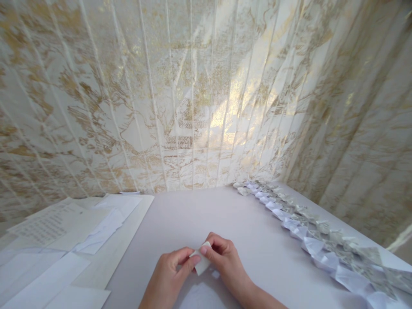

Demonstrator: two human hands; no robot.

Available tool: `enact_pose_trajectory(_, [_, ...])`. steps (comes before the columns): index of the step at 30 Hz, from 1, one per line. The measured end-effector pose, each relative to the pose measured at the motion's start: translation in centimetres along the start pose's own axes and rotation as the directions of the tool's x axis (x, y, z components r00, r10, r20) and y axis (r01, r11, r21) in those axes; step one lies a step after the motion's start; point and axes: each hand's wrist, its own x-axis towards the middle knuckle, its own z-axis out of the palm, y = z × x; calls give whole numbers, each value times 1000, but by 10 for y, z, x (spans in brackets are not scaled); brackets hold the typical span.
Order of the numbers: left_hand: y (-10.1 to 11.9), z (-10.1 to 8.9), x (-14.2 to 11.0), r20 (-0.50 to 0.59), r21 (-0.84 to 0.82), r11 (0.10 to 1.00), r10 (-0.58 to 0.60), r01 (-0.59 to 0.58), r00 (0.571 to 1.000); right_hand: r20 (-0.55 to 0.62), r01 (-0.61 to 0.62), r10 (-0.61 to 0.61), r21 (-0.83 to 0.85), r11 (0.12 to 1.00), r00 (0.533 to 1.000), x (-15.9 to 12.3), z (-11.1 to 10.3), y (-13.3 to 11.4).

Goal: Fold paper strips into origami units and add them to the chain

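A small folded piece of white paper (202,263) is held between both hands, above the near middle of the table. My left hand (172,270) pinches its left edge between thumb and fingers. On the opposite side, the thumb and bent fingers of my right hand (225,262) grip its upper right corner. Fingers hide part of the paper's edges and its back.
Loose white sheets (54,279) and a printed page (48,225) lie on a large pale board at the left. Rows of folded paper pieces (312,245), white and printed, run along the right side of the white table (180,214). Patterned curtains (154,107) hang behind.
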Motion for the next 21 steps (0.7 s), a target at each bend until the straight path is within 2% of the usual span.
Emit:
enact_pose_trajectory(3, [0, -1, 1, 54, -125, 992, 0, 7, 999, 5, -36, 36, 28, 999, 999, 3, -2, 1])
enact_pose_trajectory(7, [-1, -2, 0, 51, -188, 982, -13, 23, 999, 2, -13, 13, 15, 1000, 1000, 3, -4, 0])
enact_pose_trajectory(18, [11, -3, -5, -22, -141, 990, -7, 4, 1000, -34, -50, 55, 132, 990, 998, 1, -1, 0])
enact_pose_trajectory(21, [16, -2, -10, -78, -155, 988, -4, -8, 997, -58, -57, 68, 172, 983, 996, 0, 4, 2])
